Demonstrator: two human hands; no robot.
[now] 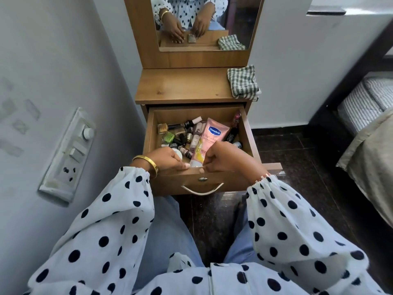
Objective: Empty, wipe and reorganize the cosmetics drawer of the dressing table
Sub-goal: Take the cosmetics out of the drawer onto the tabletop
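Wooden drawer front (212, 181) is being gripped along its top edge by the left hand (168, 157) and right hand (225, 156), fingers curled over it. Inside, the pink Vaseline lotion tube (209, 135) is lying among small bottles; beyond, the green checked cloth (243, 83) is resting on the tabletop.

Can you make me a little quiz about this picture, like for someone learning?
1. True or false: the drawer is open and has things in it.
2. Where is the checked cloth? A) in the drawer B) on the table top C) on the floor
3. What brand name is on the pink tube?

Key
1. True. It is pulled out, with small bottles and the tube inside.
2. B. It lies on the table top's right side.
3. Vaseline. The right hand and left hand are both at the drawer's front edge, near the tube's lower end.
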